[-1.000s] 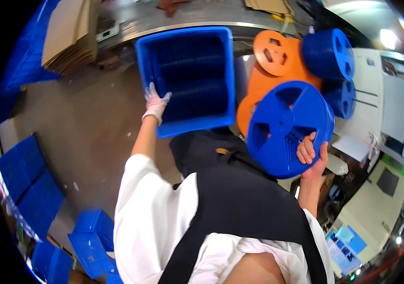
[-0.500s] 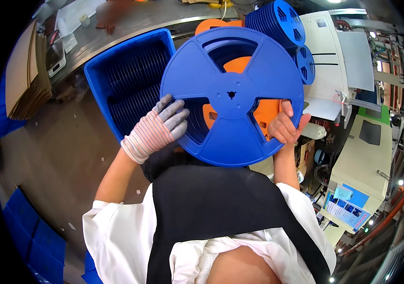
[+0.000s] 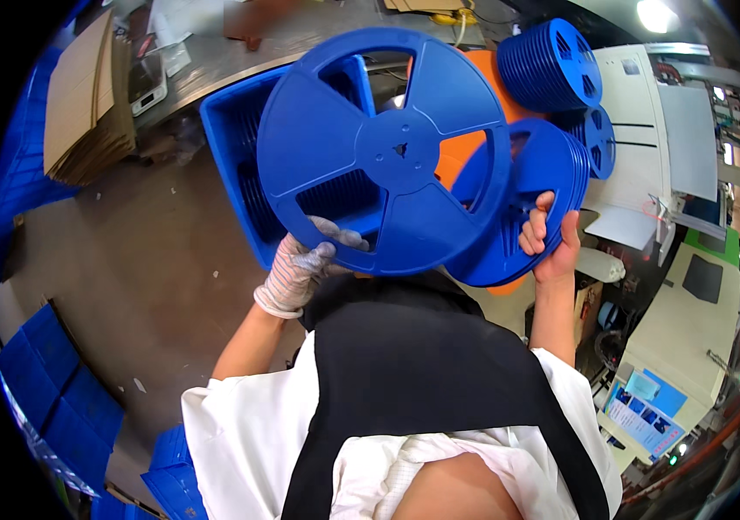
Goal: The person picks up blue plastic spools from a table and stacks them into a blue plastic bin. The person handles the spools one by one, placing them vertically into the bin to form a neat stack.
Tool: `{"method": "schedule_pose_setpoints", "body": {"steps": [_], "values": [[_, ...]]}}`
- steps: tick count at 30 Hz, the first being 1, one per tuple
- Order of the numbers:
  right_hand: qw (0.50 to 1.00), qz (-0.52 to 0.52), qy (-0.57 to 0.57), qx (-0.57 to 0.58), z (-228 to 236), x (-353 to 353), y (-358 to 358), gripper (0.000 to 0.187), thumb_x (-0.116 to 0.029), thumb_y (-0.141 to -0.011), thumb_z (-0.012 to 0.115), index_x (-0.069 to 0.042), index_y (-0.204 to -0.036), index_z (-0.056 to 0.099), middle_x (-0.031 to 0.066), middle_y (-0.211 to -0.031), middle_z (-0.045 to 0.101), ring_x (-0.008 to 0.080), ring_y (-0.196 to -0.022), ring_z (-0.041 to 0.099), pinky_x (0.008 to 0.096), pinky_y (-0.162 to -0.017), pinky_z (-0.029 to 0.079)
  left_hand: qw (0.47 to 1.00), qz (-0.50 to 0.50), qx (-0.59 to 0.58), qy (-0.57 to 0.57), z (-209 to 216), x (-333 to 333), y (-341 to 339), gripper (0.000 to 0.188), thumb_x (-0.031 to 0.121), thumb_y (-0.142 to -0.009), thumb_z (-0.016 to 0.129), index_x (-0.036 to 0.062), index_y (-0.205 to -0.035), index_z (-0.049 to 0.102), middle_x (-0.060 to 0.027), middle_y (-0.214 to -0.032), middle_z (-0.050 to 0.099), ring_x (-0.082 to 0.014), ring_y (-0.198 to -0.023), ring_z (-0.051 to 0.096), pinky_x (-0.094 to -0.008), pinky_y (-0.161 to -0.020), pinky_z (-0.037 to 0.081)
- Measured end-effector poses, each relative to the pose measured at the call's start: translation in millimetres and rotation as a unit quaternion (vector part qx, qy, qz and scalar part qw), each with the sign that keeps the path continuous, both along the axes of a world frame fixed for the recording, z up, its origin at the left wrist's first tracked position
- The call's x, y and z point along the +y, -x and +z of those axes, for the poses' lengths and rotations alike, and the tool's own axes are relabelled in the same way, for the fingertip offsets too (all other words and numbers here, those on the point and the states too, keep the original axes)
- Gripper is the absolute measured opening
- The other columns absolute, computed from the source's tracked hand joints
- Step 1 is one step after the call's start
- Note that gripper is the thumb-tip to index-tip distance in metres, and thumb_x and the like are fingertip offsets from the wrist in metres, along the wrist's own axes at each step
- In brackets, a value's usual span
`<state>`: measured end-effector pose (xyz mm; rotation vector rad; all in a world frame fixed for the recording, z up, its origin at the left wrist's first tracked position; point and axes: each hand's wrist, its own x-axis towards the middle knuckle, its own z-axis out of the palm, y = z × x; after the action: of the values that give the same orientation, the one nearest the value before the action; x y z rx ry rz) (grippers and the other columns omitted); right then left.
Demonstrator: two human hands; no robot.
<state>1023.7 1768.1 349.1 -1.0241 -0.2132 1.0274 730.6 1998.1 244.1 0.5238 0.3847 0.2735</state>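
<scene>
A large blue plastic reel flange with wedge-shaped cutouts faces me, tilted. My left hand, in a striped grey-tipped glove, grips its lower left rim, with fingers through a cutout. My bare right hand holds a stack of several similar blue flanges, its fingers hooked into a cutout and its thumb at the outer edge. The single flange overlaps the left part of that stack. Behind it stands a blue tub containing rows of upright dark flanges, partly hidden.
Orange discs lie behind the held flanges. Beyond them are a row of blue flanges and another blue reel. Flat cardboard stands at the far left beside a metal table. Folded blue boxes are at lower left; a beige machine is right.
One flange has come apart from the stack and moved left in my left hand. My right hand keeps the rest, now tilted to the right. The whole view has shifted slightly.
</scene>
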Motion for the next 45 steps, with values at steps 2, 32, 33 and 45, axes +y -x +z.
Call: {"method": "schedule_pose_setpoints", "body": {"steps": [2, 32, 33, 45], "values": [[1.0, -0.017, 0.013, 0.005, -1.8, -1.4, 1.7, 0.052, -0.048, -0.096, 0.055, -0.003, -0.12, 0.052, 0.004, -0.07, 0.051, 0.0105, -0.053, 0.045, 0.0257, -0.049, 0.036, 0.995, 0.023, 0.016, 0.098, -3.3, -1.0, 8.4, 0.023, 0.012, -0.088, 0.07, 0.0108, -0.108, 0.059, -0.0135, -0.103, 0.068, -0.0354, -0.106, 0.066, -0.0513, -0.085, 0.058], [0.997, 0.005, 0.026, 0.071, -34.1, 41.9, 35.0, 0.064, -0.036, -0.09, 0.068, -0.001, -0.138, 0.043, 0.0173, -0.135, 0.053, 0.0237, -0.105, 0.06, 0.0296, -0.063, 0.053, 0.594, -0.32, 0.153, -0.722, 52.8, -15.8, -41.4, 0.03, 0.018, -0.081, 0.069, 0.0067, -0.107, 0.061, -0.0118, -0.091, 0.067, -0.0311, -0.086, 0.067, -0.0414, -0.069, 0.055], [0.996, -0.001, 0.046, 0.071, -38.8, 37.5, 35.1, 0.064, -0.035, -0.089, 0.069, -0.001, -0.137, 0.044, 0.016, -0.131, 0.055, 0.024, -0.103, 0.061, 0.0304, -0.064, 0.053, 0.589, -0.318, 0.145, -0.729, 53.0, -16.1, -41.5, 0.029, 0.018, -0.082, 0.068, 0.0068, -0.107, 0.061, -0.0114, -0.091, 0.066, -0.0306, -0.086, 0.067, -0.0412, -0.069, 0.055], [0.989, -0.06, 0.125, 0.049, -39.2, 39.8, 55.2, 0.057, -0.012, -0.077, 0.067, 0.005, -0.128, 0.048, 0.0167, -0.112, 0.064, 0.0268, -0.096, 0.066, 0.037, -0.085, 0.056, 0.682, -0.096, -0.11, -0.717, 40.6, 6.7, -32.5, 0.051, 0.022, -0.074, 0.072, 0.0057, -0.122, 0.059, -0.0121, -0.108, 0.062, -0.0332, -0.099, 0.061, -0.0444, -0.083, 0.052]]}}
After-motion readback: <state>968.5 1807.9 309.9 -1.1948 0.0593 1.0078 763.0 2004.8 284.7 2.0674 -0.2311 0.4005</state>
